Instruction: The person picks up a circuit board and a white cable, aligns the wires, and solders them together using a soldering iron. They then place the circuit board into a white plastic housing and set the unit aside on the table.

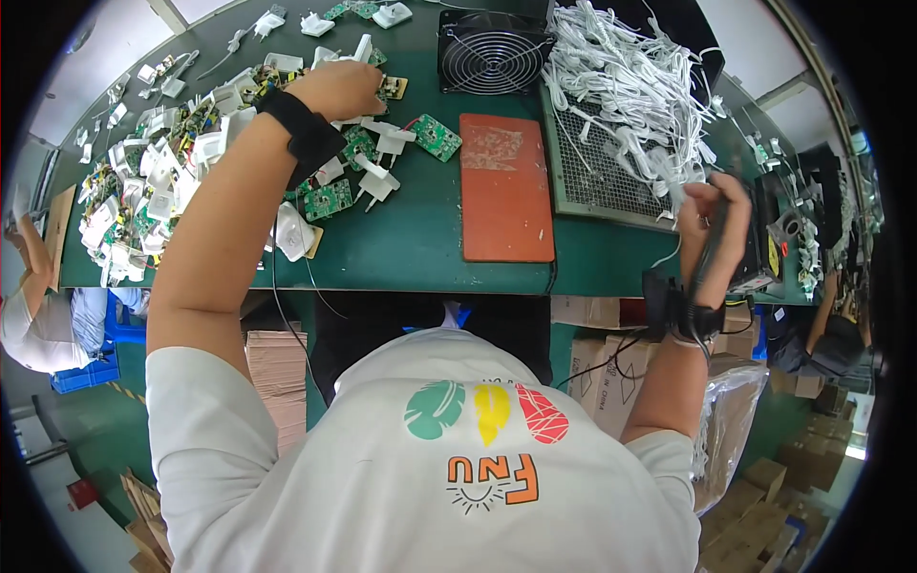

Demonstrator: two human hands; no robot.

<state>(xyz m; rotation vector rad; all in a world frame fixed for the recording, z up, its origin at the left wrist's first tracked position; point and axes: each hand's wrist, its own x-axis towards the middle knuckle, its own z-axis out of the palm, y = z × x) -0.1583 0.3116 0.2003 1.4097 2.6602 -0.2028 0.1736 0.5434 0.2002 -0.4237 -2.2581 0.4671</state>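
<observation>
Head view: white plugs (pixel 378 182) and green circuit boards (pixel 437 137) lie on the bench (pixel 401 253), left of centre, at the right-hand edge of a heap of white casings (pixel 212 145). The left hand (pixel 338 88) is at the far edge of this group, palm down with fingers bent; its fingertips are hidden, so whether it grips a part cannot be told. The right hand (pixel 722 224) is raised at the bench's right side with fingers curled, thumb and forefinger close together near white cable ends. A dark, slim object (pixel 711 256) lies along its palm; blur prevents naming it, and a firm grip cannot be confirmed.

Just beyond the right hand, bundled white cables (pixel 626 100) are piled on a mesh tray (pixel 597 172). Between tray and plugs lies a worn orange-red mat (pixel 507 205), its surface scuffed pale toward the far end. A black fan (pixel 495 55) with a round wire guard stands behind the mat.

Markings: the white shirt (pixel 382 497) carries orange lettering over a sun outline, below green, yellow and red leaf shapes. A carton (pixel 611 377) under the bench bears dark print. A black box (pixel 753 263) at right shows a yellow label, too small to read.
</observation>
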